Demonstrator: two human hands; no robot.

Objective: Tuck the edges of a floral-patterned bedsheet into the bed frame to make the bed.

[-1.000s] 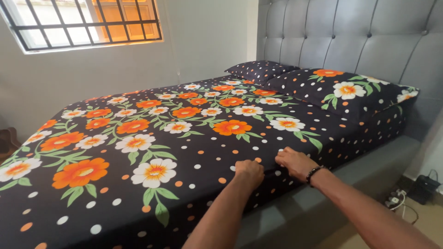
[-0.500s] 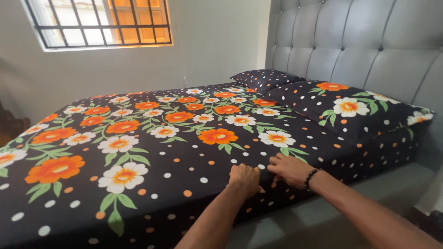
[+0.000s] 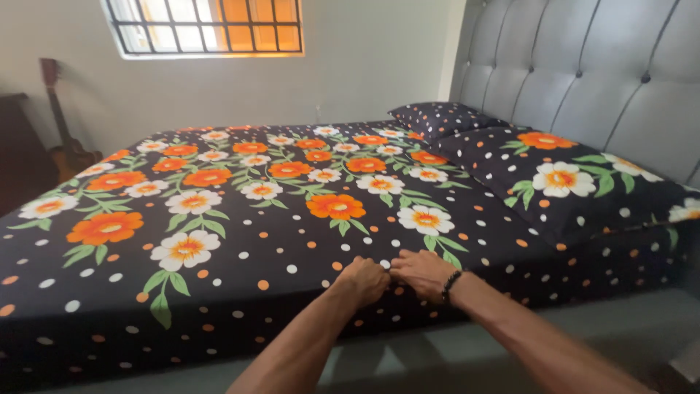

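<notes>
1. Across the frame: bed (image 3: pixel 452 350) with a grey base and a tufted grey headboard (image 3: pixel 583 66) at right; far side runs close along the wall under a barred window (image 3: pixel 211 25).
2. Sheet (image 3: pixel 240 219), black with orange and white flowers and dots, is stretched flat over the mattress and wraps down the near side. Looks taut, so the side panel hangs straight.
3. Two pillows (image 3: pixel 561 175) in matching fabric sit against the headboard, one behind the other.
4. Guitar (image 3: pixel 62 138) leans on the far-left wall beside dark furniture, well clear of the bed.
5. Left hand (image 3: pixel 364 281) is closed, knuckles up, bunching sheet at the mattress's near edge.
6. Right hand (image 3: pixel 423 271), with a dark bead bracelet (image 3: pixel 450 284) at the wrist, is curled on the same fold, touching the left. Both pinch at the edge, where the fabric turns downward.
</notes>
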